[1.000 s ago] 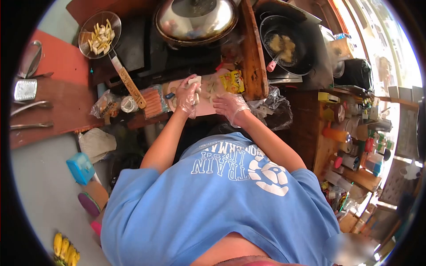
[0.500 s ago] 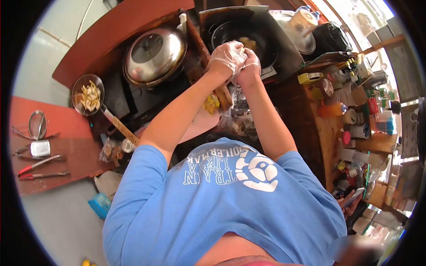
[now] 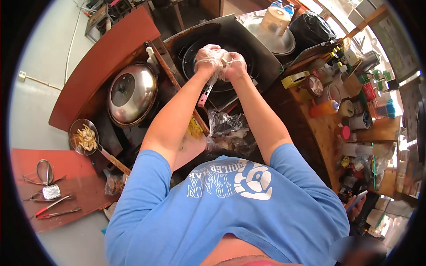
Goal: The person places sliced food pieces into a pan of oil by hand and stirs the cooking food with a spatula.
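Both my hands wear clear plastic gloves and are held together over a black wok (image 3: 188, 55). My left hand (image 3: 210, 58) is cupped with its fingers curled in. A small pale lump of food (image 3: 226, 58) sits between the hands, and my right hand (image 3: 236, 66) closes on it from the other side. My hands and wrists hide part of the wok's inside. A pink handle (image 3: 204, 96) sticks out below my left wrist, near the wok's rim.
A domed metal lid (image 3: 146, 95) covers a pan on the left. Beyond it, a strainer (image 3: 72, 135) holds pale cut strips. Tongs (image 3: 55, 206) and a grater (image 3: 51, 191) lie on a red board. Bottles and tubs crowd the wooden shelf (image 3: 321, 133) at right. Someone holds a phone (image 3: 356, 200).
The view has shifted, so the wok, lid and strainer appear further left. My hands have parted slightly, and the pale lump shows between them. Yellowish food seen in the wok earlier is now hidden.
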`<state>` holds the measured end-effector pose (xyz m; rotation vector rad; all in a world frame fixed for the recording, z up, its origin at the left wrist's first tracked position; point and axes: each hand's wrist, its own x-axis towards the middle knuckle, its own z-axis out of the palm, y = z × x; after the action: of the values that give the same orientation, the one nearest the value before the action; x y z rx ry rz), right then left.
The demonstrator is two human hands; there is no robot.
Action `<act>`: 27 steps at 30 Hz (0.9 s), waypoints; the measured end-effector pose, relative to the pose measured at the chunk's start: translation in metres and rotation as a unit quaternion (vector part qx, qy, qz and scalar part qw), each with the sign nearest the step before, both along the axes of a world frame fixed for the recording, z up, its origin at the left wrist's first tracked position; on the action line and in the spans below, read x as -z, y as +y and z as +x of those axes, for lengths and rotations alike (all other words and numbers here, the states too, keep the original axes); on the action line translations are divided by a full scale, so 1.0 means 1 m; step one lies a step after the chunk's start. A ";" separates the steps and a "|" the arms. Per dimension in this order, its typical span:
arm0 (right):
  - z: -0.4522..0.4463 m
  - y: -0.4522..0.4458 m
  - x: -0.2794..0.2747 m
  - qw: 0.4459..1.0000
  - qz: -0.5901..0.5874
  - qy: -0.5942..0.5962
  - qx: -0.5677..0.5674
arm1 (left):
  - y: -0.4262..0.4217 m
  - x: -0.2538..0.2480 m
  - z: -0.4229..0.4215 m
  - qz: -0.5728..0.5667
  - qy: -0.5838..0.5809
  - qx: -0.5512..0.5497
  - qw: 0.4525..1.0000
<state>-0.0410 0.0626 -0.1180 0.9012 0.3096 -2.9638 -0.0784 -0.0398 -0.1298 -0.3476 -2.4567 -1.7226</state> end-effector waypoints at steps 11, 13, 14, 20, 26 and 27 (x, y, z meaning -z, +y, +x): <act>-0.042 0.049 0.064 0.882 0.322 0.243 -0.244 | 0.012 -0.013 -0.017 -0.124 -0.045 -0.117 0.984; -0.055 0.070 0.087 0.740 0.521 0.336 -0.262 | 0.016 -0.008 -0.025 -0.129 -0.065 -0.127 0.981; -0.053 0.073 0.086 0.752 0.512 0.322 -0.262 | 0.015 -0.004 -0.029 -0.129 -0.067 -0.130 0.981; -0.016 0.076 0.046 0.268 0.897 0.270 -0.227 | 0.007 0.057 -0.059 -0.054 -0.125 -0.074 0.988; -0.032 0.049 0.050 -0.201 0.815 0.210 -0.502 | -0.007 0.030 -0.031 -0.145 -0.110 -0.095 0.979; -0.033 0.045 0.059 -0.167 0.844 0.178 -0.478 | -0.008 0.021 -0.024 -0.192 -0.100 -0.107 0.970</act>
<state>-0.0740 0.1073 -0.1767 0.9083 -3.3300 -0.7118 -0.1028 -0.0475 -0.1507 0.0659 -2.8467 -1.2486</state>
